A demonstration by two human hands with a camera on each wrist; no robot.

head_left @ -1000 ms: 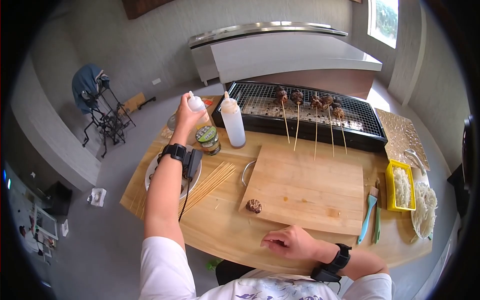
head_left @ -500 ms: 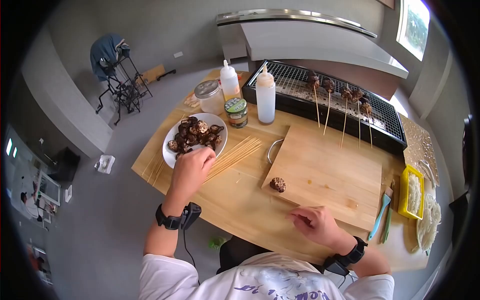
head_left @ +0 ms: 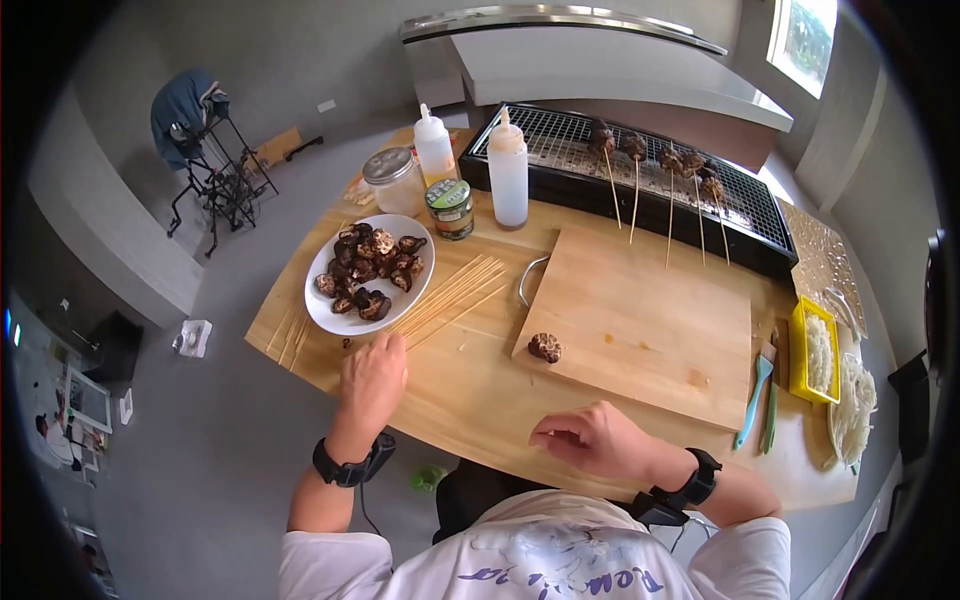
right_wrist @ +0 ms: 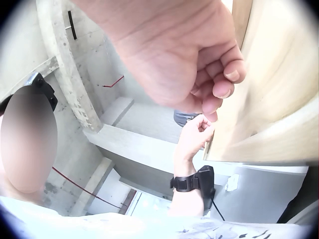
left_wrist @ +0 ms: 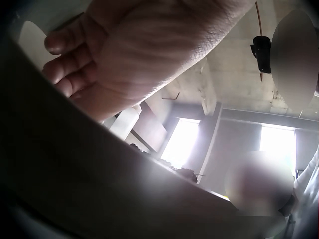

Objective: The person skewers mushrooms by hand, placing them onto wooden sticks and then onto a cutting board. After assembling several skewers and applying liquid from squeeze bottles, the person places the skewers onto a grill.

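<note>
My left hand (head_left: 372,385) is at the table's near left edge, just below a white plate (head_left: 318,312) of dark shiitake mushrooms (head_left: 365,262). Its fingertips come close to the lower ends of a bundle of bamboo skewers (head_left: 455,295). In the left wrist view its fingers (left_wrist: 70,64) are relaxed, with nothing seen in them. My right hand (head_left: 595,440) hangs loosely curled and holds nothing, over the table's front edge before a wooden cutting board (head_left: 640,320). One shiitake mushroom (head_left: 544,347) sits on the board's near left corner.
Behind the board stands a black grill (head_left: 640,200) bearing several mushroom skewers. Two squeeze bottles (head_left: 508,175), a lidded jar (head_left: 395,185) and a green-labelled jar (head_left: 450,210) stand left of it. To the right lie a blue brush (head_left: 755,400) and a yellow basket (head_left: 800,350) of white enoki-like strands.
My left hand has left the white squeeze bottle, passed over the plate's near rim and drawn back below it. My right hand stays near the board's front edge. The head view has shifted.
</note>
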